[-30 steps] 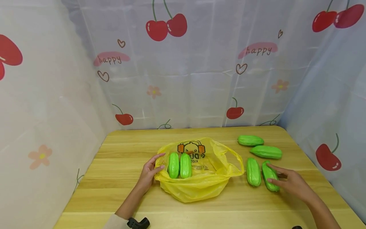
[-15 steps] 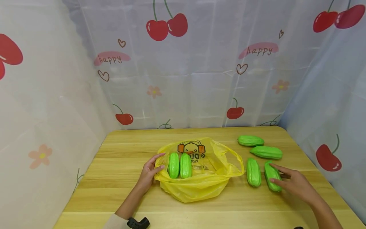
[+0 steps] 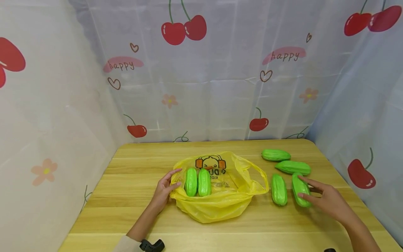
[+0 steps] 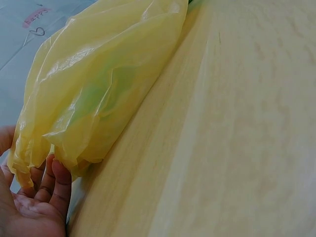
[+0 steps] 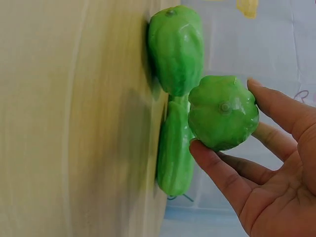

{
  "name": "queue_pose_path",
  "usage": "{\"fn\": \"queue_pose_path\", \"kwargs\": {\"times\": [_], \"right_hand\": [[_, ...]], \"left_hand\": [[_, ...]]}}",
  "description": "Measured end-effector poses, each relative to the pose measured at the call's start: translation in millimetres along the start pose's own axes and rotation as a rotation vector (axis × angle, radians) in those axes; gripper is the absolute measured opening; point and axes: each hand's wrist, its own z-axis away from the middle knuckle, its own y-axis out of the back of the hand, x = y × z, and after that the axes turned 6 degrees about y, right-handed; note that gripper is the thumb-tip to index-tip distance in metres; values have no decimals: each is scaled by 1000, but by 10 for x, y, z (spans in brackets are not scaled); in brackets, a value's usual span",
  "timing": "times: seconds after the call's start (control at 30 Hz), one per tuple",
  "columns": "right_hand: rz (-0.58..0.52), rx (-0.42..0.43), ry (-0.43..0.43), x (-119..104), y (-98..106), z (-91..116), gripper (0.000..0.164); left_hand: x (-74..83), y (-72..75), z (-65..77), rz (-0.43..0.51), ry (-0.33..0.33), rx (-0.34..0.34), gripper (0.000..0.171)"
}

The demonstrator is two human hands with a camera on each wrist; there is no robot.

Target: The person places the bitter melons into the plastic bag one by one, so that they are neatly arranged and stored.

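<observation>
A yellow plastic bag (image 3: 217,206) with a printed duck lies with its mouth open at mid-table in the head view. Two green ridged cucumbers (image 3: 191,182) rest side by side within it. My left hand (image 3: 163,191) grips the bag's left edge; the left wrist view shows the fingers (image 4: 60,185) curled at the crumpled film. At the right, my right hand (image 3: 327,201) pinches another cucumber (image 3: 300,190) between thumb and fingers. In the right wrist view this cucumber (image 5: 223,112) is held off the wooden surface. Beside it lies one more cucumber (image 3: 278,189).
Two further cucumbers (image 3: 275,154) lie at the back right of the wooden table (image 3: 135,178), close behind the held one. The bag's handle loop (image 3: 261,176) sticks out toward the right. Cherry-printed curtains (image 3: 214,105) enclose the table's back and sides.
My right hand has shifted slightly right and then away from me, raising the pinched cucumber from the table. My left hand and the bag have stayed in place.
</observation>
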Motion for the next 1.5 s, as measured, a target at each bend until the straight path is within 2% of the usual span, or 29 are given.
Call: {"fn": "queue_pose_path", "kwargs": {"times": [0.27,0.63,0.87,1.27,1.5], "right_hand": [[-67,-9,-32,-134,34,-19,73],[-52,65,39,-325,37,-38,69],[-76,49,52,-454,46,-67,70],[-47,89,122,-575,45,-150,67],[-61,87,149,-677,68,-187,67]], "left_hand": [[-4,0,-8,1,-5,2,52],[7,7,-9,1,5,4,51],[3,8,-6,-3,11,4,52],[-1,1,-1,4,-7,0,52],[16,-11,5,-9,9,4,52]]}}
